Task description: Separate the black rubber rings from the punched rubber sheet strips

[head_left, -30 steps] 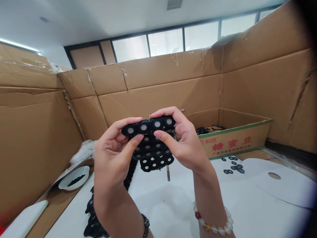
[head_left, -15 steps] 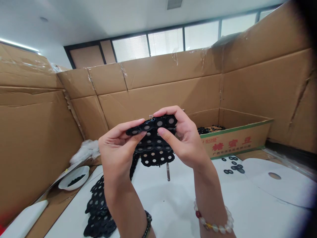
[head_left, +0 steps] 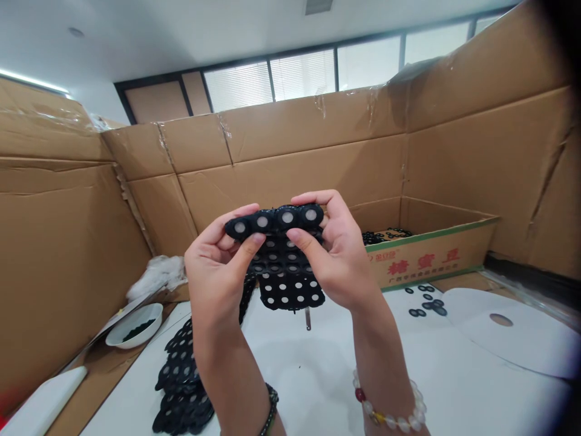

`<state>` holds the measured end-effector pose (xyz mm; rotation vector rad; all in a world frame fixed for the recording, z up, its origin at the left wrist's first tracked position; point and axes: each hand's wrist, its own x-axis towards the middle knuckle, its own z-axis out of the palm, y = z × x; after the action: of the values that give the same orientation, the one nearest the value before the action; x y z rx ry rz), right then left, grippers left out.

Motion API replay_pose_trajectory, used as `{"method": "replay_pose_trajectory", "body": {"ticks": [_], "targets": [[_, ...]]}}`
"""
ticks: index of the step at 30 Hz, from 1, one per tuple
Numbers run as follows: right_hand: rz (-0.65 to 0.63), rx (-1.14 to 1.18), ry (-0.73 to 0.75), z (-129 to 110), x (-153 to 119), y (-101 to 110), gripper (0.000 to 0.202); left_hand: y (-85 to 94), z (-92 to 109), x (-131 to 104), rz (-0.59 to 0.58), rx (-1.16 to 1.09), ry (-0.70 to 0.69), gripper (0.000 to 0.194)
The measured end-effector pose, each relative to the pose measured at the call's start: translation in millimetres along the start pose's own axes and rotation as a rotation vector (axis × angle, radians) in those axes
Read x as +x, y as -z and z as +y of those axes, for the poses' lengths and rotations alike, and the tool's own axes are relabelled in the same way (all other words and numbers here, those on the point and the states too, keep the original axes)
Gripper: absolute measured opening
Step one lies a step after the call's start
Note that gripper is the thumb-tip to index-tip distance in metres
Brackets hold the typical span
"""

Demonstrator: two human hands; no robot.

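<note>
A black sheet with rows of pale round dots (head_left: 273,257) hangs above the white table, its top row folded toward the camera. My left hand (head_left: 222,254) pinches the left end of that top row between thumb and fingers. At the right end, my right hand (head_left: 333,251) grips it the same way, thumb below and fingers on top. The sheet's lower part hangs beneath the hands. Behind its bottom edge a thin metal tool (head_left: 308,319) lies on the table, partly hidden. A pile of similar black dotted sheets (head_left: 181,378) lies left of my left forearm.
A white bowl with dark pieces (head_left: 154,330) stands at the left. Loose black rings (head_left: 439,307) lie at the right beside a white disc (head_left: 535,333). Behind them is an open carton (head_left: 431,257) holding black pieces. Tall cardboard walls (head_left: 295,151) surround the white table (head_left: 313,387).
The sheet's top row has turned to face the camera more squarely, and its dots show more fully. Both hands have shifted slightly and keep hold of it. A small shiny bit above the row is no longer visible.
</note>
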<state>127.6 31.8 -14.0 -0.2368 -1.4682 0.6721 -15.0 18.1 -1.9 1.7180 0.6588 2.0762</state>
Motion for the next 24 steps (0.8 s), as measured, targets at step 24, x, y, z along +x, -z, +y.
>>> {"method": "replay_pose_trajectory", "body": {"ticks": [24], "targets": [[-0.02,0.003,0.01,-1.3,0.3,2.5,0.019,2.4,-0.3,2.6,-0.074,-0.12,0.043,0.025]]}}
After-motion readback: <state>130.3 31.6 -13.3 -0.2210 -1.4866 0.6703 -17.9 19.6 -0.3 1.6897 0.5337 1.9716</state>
